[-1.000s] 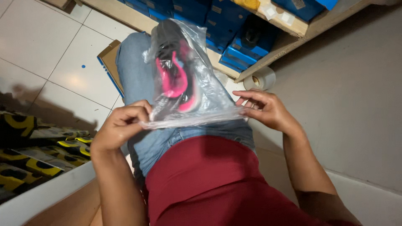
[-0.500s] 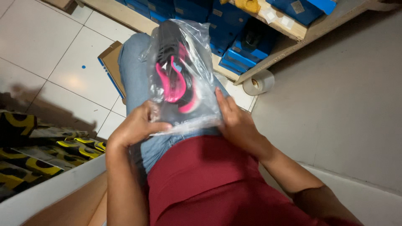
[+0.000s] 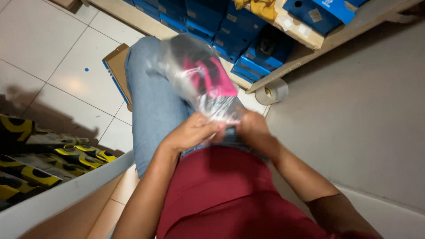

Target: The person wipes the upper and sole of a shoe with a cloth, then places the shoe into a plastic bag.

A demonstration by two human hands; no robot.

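At the centre of the frame, the left hand [image 3: 195,132] and right hand [image 3: 253,132] are both gripping the near end of a clear plastic bag [image 3: 199,79] — a pink-and-black shoe [image 3: 208,76] inside — lying along the person's lap. Blue boxes [image 3: 208,17] are filling the shelf [image 3: 292,59] at upper right.

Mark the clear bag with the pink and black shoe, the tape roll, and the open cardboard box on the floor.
clear bag [image 3: 199,82]: head view, on the plastic over the shoe's pink part.
tape roll [image 3: 272,92]: head view, on its outer side.
cardboard box [image 3: 118,66]: head view, on the brown flap left of the knee.
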